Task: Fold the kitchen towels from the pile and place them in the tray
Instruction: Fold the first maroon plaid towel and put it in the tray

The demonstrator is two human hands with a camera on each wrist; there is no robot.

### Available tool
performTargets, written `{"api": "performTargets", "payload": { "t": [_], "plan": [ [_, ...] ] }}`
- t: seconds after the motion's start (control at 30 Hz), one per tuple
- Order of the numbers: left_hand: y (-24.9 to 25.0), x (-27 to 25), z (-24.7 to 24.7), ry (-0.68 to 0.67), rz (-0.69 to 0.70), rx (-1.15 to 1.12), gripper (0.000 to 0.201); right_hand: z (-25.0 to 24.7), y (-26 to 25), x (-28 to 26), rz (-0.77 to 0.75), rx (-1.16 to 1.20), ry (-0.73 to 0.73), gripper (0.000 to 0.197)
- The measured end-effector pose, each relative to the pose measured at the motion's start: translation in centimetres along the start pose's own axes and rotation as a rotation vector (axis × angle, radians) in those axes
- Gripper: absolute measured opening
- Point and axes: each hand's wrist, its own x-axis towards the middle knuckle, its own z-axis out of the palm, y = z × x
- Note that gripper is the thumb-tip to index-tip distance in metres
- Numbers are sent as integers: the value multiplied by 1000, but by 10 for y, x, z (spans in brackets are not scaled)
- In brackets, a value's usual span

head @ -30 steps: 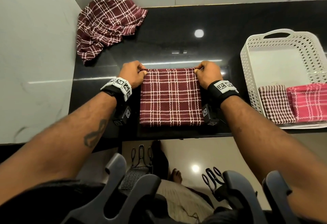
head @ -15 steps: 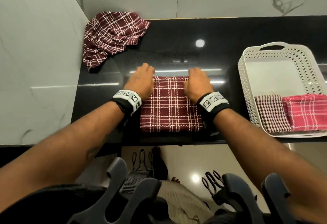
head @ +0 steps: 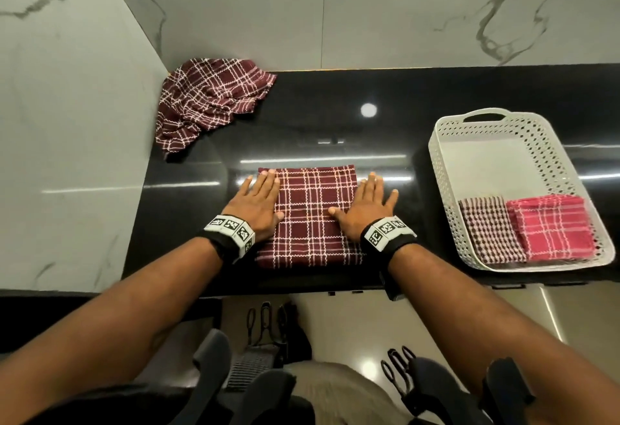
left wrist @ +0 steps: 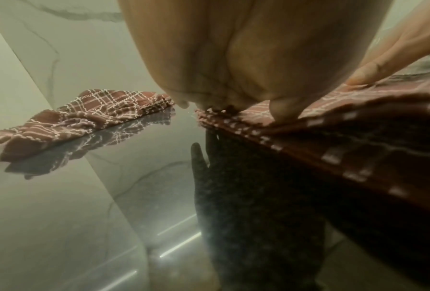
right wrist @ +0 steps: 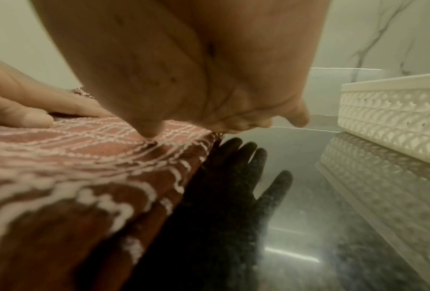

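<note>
A folded maroon plaid towel (head: 310, 220) lies flat near the front edge of the black counter (head: 335, 122). My left hand (head: 258, 199) presses flat on its left edge with straight, spread fingers. My right hand (head: 367, 204) lies flat on its right edge, fingers straight. In the left wrist view the left palm (left wrist: 234, 59) bears down on the towel (left wrist: 333, 137). The right wrist view has the right palm (right wrist: 184, 69) on the towel (right wrist: 72, 167). A crumpled maroon plaid towel (head: 208, 102) is heaped at the back left corner. The white perforated tray (head: 443, 169) stands at the right.
Inside the tray lie a folded brown-and-white checked towel (head: 489, 230) and a folded pink plaid towel (head: 550, 226) at its near end. Marble walls close the counter at the left and back. The tray's side (right wrist: 388, 118) stands close to my right hand. Chair parts sit below the counter edge.
A second ago both hands pinched the towel's far corners. They let go and flattened, then slid apart from the towel's middle to its left and right edges.
</note>
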Motion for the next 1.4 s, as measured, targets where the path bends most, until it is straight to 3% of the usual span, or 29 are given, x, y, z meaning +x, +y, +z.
{"api": "performTargets", "payload": {
  "t": [0.07,0.17,0.3,0.5,0.63,0.77,0.97,1.1,1.17,1.3,1.4],
  "plan": [
    [21,-2,-6,53,74,-2,73,1,-13,-9,-172,12,17,85],
    [49,-7,-9,17,187,-36,69,18,-35,-21,-372,-17,-89,74],
    [40,-35,15,-9,132,8,71,35,-18,-30,-326,-101,-66,82],
    [23,-64,27,-23,21,-20,75,31,13,-46,-118,-108,-44,88],
    [63,-55,11,89,60,-98,74,31,-27,-60,-249,14,23,83],
    [83,-57,32,62,63,-102,69,67,-43,-71,-367,71,-12,71],
    [58,-86,75,146,-32,-169,83,90,10,-79,-329,43,110,97],
    [62,-98,85,187,-3,-179,100,98,22,-90,-371,-27,111,113],
    [65,-105,91,185,22,-140,108,103,23,-98,-362,-72,134,109],
    [70,-122,101,269,17,-154,88,119,30,-111,-385,-47,276,99],
    [66,-131,104,322,101,-239,80,127,44,-114,-449,48,328,90]
  ]
}}
